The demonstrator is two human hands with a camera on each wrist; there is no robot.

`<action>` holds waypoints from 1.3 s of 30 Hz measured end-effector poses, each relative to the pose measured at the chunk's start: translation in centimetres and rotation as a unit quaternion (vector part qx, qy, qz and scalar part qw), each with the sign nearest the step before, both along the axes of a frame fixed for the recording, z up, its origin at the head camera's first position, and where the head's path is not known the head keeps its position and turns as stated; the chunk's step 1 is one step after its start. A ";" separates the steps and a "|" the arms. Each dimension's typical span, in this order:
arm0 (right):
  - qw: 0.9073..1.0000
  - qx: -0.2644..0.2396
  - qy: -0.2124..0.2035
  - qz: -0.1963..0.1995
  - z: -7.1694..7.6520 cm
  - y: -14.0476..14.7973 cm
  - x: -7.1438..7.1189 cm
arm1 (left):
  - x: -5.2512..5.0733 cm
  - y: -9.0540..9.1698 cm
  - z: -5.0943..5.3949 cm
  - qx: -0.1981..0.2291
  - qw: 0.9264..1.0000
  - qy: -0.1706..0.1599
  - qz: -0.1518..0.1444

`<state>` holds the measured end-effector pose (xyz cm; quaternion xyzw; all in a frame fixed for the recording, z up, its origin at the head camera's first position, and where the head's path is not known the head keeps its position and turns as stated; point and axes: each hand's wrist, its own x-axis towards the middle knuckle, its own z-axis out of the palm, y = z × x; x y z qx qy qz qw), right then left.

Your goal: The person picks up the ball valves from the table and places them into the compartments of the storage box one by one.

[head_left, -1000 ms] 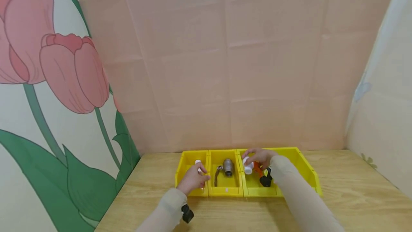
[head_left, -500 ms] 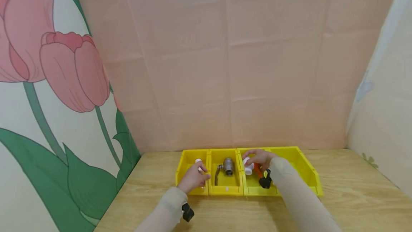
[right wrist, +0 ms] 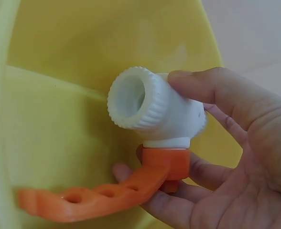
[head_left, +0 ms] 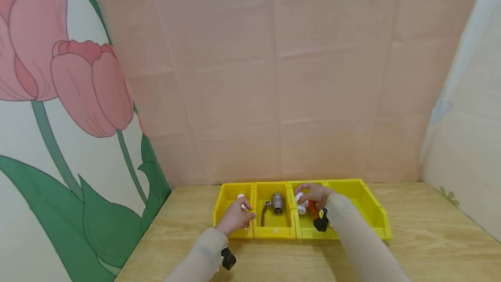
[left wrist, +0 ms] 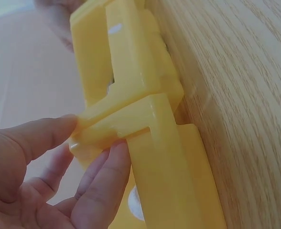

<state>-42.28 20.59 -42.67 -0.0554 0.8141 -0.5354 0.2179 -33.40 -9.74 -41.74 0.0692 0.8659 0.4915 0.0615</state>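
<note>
My right hand [head_left: 316, 193] holds a white plastic ball valve [right wrist: 167, 107] with an orange lever handle [right wrist: 102, 195] inside the third yellow bin [head_left: 313, 233]. In the right wrist view the thumb lies on the white body, with fingers beneath around the orange hub. My left hand [head_left: 235, 217] is over the leftmost yellow bin [head_left: 222, 203]. Its thumb and fingertips pinch the rim [left wrist: 100, 131] where two bins meet, as the left wrist view shows. A white piece [left wrist: 135, 205], partly hidden, lies in the left bin.
A metal ball valve [head_left: 277, 203] with a lever lies in the middle bin [head_left: 270, 233]. More yellow bin space [head_left: 360, 193] lies at the right end. The bins stand side by side on a wooden table [head_left: 274, 260], before a pinkish sheet [head_left: 282, 99].
My right hand has shifted down very slightly with the plastic ball valve in its grip. The left hand stays in place.
</note>
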 end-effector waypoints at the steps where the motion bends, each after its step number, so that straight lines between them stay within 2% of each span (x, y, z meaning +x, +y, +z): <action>1: 1.000 0.002 0.002 -0.002 0.0 -0.1 0.1 | 0.0 -0.1 0.0 0.000 1.000 0.001 -0.002; 8: 1.000 0.009 0.004 -0.022 -0.2 -0.8 1.1 | 0.5 -0.5 0.1 -0.004 1.000 0.002 -0.008; 12: 0.999 0.031 0.019 -0.033 -0.2 -1.2 1.9 | 0.9 -0.6 0.1 -0.006 1.000 0.002 -0.007; 16: 0.997 0.054 0.035 -0.035 -0.1 -1.3 2.3 | 0.9 -0.5 0.2 -0.003 1.000 -0.001 -0.004; 21: 0.997 0.059 0.034 -0.040 -0.3 -1.5 2.5 | 0.8 -0.5 0.3 -0.006 1.000 0.001 -0.005; 25: 0.996 0.074 0.045 -0.032 -0.4 -1.6 2.3 | 0.8 -0.5 0.3 -0.008 1.000 0.000 -0.005; 32: 0.988 0.137 0.071 -0.005 -0.1 -1.7 2.3 | 0.9 -0.7 0.2 -0.006 1.000 0.005 -0.009; 36: 0.986 0.142 0.084 0.014 0.2 -1.9 2.3 | 1.0 -0.7 0.2 -0.004 1.000 0.011 -0.011; 39: 0.981 0.159 0.105 0.031 0.3 -1.9 2.4 | 1.0 -0.8 0.2 -0.001 1.000 0.012 -0.013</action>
